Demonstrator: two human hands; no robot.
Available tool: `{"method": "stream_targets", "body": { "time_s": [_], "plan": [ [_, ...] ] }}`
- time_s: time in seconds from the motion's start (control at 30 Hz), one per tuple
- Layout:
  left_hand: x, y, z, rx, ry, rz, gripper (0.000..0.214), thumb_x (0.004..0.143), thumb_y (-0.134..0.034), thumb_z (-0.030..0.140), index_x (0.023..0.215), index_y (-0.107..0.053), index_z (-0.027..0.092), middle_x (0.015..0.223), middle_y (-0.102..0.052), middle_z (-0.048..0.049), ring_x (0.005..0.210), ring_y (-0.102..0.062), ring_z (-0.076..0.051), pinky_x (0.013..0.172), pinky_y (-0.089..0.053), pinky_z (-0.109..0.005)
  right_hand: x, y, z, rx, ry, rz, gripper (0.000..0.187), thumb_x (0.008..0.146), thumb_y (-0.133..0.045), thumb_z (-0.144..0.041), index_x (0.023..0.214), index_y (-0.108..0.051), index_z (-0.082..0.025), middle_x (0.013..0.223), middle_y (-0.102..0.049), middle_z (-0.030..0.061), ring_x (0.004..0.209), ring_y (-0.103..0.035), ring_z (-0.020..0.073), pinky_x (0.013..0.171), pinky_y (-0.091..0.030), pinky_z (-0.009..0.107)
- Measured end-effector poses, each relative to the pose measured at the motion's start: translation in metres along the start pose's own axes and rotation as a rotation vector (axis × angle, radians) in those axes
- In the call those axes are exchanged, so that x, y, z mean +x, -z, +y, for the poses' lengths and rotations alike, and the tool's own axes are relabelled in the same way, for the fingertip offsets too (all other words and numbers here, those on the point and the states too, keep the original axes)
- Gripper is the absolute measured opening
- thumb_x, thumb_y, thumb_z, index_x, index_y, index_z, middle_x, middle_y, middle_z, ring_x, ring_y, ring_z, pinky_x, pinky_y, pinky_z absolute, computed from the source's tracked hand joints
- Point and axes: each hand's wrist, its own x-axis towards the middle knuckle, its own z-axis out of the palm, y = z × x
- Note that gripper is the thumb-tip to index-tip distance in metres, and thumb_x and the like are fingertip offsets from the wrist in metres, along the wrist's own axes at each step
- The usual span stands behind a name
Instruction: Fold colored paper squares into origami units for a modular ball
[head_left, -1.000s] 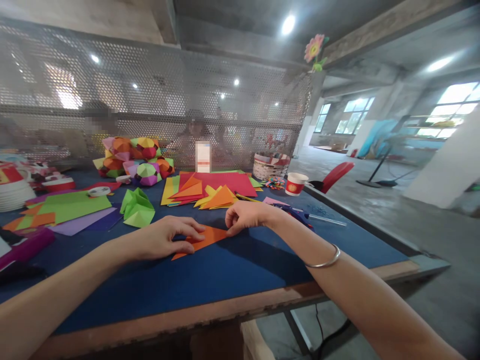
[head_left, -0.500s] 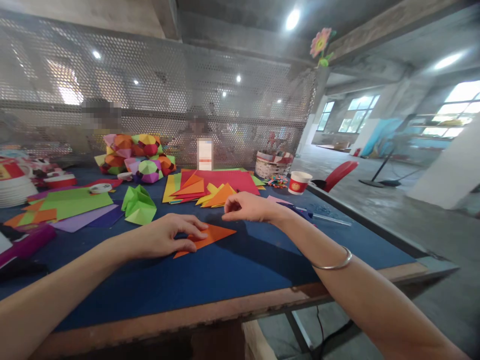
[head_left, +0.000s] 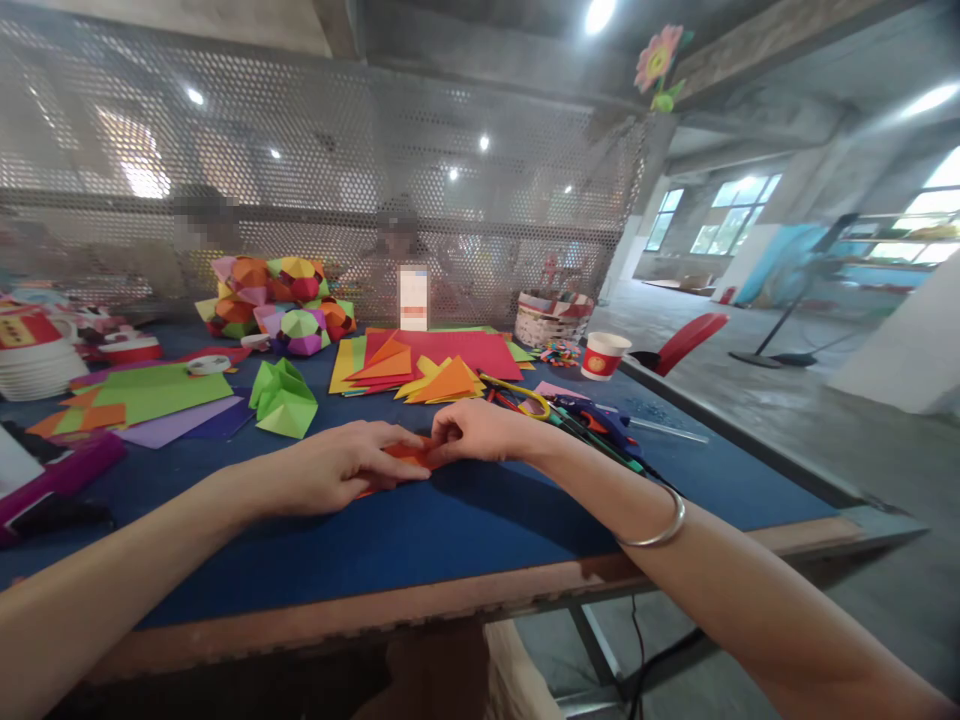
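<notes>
A folded piece of orange paper lies on the blue tabletop between my hands, mostly covered by them. My left hand rests over its left part, fingers stretched out and thumb apart, pressing it down. At the paper's right end, my right hand pinches the tip between thumb and curled fingers; a silver bangle circles that wrist. Just beyond sit folded yellow and orange paper pieces and a stack of coloured sheets topped by red paper. A folded green paper piece stands left of them.
Yellow-handled scissors and other tools lie right of my right hand. Behind are a paper cup, a woven basket and paper balls. Green and purple sheets lie left. People sit behind the mesh screen.
My right hand has come down and left onto the orange paper and now pinches its right tip. The paper's pointed end has been lifted or folded inward. The view has shifted slightly.
</notes>
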Motion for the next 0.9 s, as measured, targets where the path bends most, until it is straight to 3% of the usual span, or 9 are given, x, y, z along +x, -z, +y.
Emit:
{"method": "stream_targets", "body": {
  "time_s": [0.23,0.5,0.7,0.8,0.9],
  "plan": [
    [-0.007,0.004,0.008,-0.06,0.002,-0.037,0.047,0.099,-0.045,0.013,0.131,-0.07,0.036,0.153,-0.058,-0.0013,0.137,-0.055,-0.024,0.118,-0.038,-0.039,0.0,0.0,0.001,-0.003,0.002,0.0,0.02,0.082,-0.08,-0.032,0.083,-0.074,-0.013,0.07,-0.066,-0.0005,0.063,-0.054,0.0106,0.061,-0.037,0.023],
    [-0.048,0.009,0.003,-0.061,0.17,-0.09,0.037,0.101,-0.052,0.027,0.13,-0.071,0.04,0.158,-0.051,-0.0006,0.146,-0.046,-0.031,0.121,-0.034,-0.047,-0.001,0.001,0.0,-0.026,0.003,-0.004,0.02,0.083,-0.08,-0.03,0.082,-0.072,-0.012,0.075,-0.068,0.0012,0.065,-0.054,0.0101,0.062,-0.038,0.022],
    [-0.063,0.02,0.01,0.032,0.209,-0.184,0.041,0.1,-0.05,0.026,0.133,-0.067,0.044,0.161,-0.046,0.0019,0.151,-0.038,-0.031,0.122,-0.028,-0.049,-0.001,0.001,0.0,-0.035,0.022,0.015,0.018,0.082,-0.08,-0.029,0.079,-0.072,-0.013,0.073,-0.068,0.001,0.064,-0.055,0.0108,0.062,-0.038,0.023],
    [-0.064,0.032,0.017,0.039,0.235,-0.19,0.036,0.097,-0.055,0.028,0.125,-0.073,0.043,0.156,-0.054,0.0011,0.148,-0.042,-0.033,0.119,-0.034,-0.049,-0.001,0.0,0.001,-0.043,0.014,0.031,0.017,0.081,-0.08,-0.028,0.079,-0.072,-0.013,0.071,-0.067,0.0007,0.064,-0.055,0.0112,0.063,-0.038,0.024],
    [-0.057,0.044,0.022,0.02,0.284,-0.133,0.024,0.09,-0.063,0.032,0.101,-0.084,0.036,0.143,-0.066,-0.003,0.134,-0.058,-0.034,0.111,-0.044,-0.046,0.001,-0.003,0.004,-0.012,0.03,0.058,0.016,0.079,-0.082,-0.027,0.084,-0.074,-0.014,0.078,-0.069,0.0019,0.068,-0.058,0.0125,0.064,-0.04,0.024]
  ]
}}
